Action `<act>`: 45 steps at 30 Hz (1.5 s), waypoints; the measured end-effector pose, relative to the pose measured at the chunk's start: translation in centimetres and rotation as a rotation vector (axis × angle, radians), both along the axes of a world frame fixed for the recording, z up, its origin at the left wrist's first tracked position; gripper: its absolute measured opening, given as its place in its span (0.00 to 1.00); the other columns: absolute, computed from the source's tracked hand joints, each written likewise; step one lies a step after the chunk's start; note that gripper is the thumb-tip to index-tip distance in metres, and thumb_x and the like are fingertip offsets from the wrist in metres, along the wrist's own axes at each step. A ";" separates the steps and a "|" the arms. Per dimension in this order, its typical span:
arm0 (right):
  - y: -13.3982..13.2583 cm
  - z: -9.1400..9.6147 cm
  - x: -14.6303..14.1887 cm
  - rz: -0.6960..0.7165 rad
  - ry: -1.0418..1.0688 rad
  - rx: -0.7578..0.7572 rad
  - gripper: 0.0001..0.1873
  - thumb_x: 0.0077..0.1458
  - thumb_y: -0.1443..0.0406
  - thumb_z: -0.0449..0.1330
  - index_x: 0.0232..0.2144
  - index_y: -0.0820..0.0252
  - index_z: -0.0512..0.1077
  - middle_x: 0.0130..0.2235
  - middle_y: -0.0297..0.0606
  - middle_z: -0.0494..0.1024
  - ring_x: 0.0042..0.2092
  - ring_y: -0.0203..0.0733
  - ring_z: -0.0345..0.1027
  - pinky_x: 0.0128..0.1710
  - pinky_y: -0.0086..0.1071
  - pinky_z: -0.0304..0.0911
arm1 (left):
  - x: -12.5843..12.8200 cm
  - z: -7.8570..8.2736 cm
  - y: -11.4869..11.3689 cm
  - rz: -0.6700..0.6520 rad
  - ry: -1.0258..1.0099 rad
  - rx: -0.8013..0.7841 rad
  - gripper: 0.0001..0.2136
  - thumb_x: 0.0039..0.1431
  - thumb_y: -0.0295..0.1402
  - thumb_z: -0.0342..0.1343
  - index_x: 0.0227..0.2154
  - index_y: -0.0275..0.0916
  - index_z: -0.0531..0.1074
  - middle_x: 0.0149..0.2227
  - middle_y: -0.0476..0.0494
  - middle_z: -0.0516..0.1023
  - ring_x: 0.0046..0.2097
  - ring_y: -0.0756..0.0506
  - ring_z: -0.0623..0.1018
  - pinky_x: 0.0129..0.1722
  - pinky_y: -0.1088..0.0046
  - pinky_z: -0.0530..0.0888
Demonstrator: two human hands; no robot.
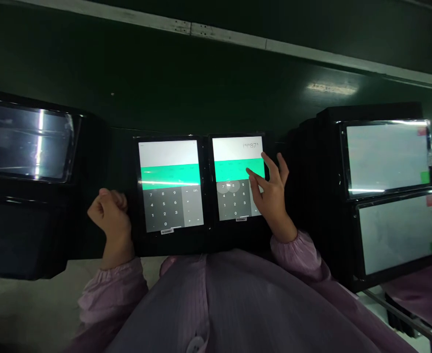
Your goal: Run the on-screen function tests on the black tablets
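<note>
Two lit tablets lie side by side in front of me, each showing a calculator with a green band and a dark keypad. Over the right tablet point(234, 201) is my right hand point(273, 193), fingers spread, its index fingertip at the green band. Characters including "87" stand in that tablet's white strip, and pale circles show around its 7 and 8 keys. The left tablet point(170, 208) has a blank white strip. Beside its left edge rests my left hand point(111, 211), curled into a loose fist; I see nothing in it.
To the right, two screens point(388, 157) with white displays and red and green corner squares sit on dark stacks. Dark screens point(25, 142) stand at the left. A pale metal rail point(230, 35) crosses the far side of the dark green surface point(186, 83).
</note>
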State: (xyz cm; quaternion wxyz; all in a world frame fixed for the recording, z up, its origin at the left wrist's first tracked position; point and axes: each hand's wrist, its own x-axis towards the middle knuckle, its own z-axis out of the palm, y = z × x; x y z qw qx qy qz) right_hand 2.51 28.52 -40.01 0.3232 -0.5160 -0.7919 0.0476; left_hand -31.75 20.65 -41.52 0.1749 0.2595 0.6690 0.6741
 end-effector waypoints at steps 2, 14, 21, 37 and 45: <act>0.1 0.0 0.1 -0.028 -0.009 0.027 0.17 0.73 0.62 0.55 0.46 0.51 0.86 0.66 0.44 0.73 0.74 0.65 0.54 0.68 0.70 0.63 | -0.3 -0.3 -0.1 0.010 0.028 -0.007 0.27 0.60 0.42 0.62 0.14 0.42 0.53 0.16 0.56 0.51 0.19 0.55 0.53 0.19 0.77 0.50; -0.6 0.6 -0.8 0.000 0.029 0.105 0.16 0.73 0.64 0.55 0.47 0.49 0.85 0.65 0.43 0.74 0.74 0.66 0.55 0.65 0.69 0.66 | -0.4 -1.6 0.7 -0.199 -0.028 -0.075 0.26 0.58 0.60 0.60 0.47 0.43 0.73 0.60 0.32 0.79 0.68 0.33 0.73 0.70 0.50 0.68; -2.3 1.4 -7.9 0.269 0.049 -0.081 0.18 0.74 0.65 0.52 0.48 0.52 0.83 0.68 0.44 0.73 0.78 0.61 0.50 0.69 0.65 0.65 | 1.8 -1.9 -0.1 -0.261 -0.041 -0.076 0.27 0.64 0.57 0.59 0.57 0.45 0.77 0.69 0.37 0.74 0.74 0.35 0.68 0.74 0.52 0.65; -1.9 1.0 -10.1 0.254 -0.081 -0.104 0.20 0.73 0.67 0.53 0.54 0.53 0.83 0.71 0.39 0.71 0.80 0.63 0.39 0.72 0.67 0.60 | 0.9 -3.0 -0.3 -0.318 0.004 -0.006 0.25 0.59 0.54 0.67 0.54 0.47 0.81 0.64 0.41 0.79 0.72 0.34 0.70 0.76 0.51 0.60; -1.8 0.9 -9.4 0.213 -0.044 -0.100 0.19 0.71 0.68 0.53 0.52 0.53 0.83 0.68 0.40 0.75 0.79 0.63 0.43 0.72 0.69 0.59 | -0.4 -4.3 -0.4 -0.466 0.094 -0.050 0.32 0.56 0.57 0.68 0.60 0.49 0.76 0.73 0.38 0.67 0.78 0.29 0.57 0.77 0.44 0.50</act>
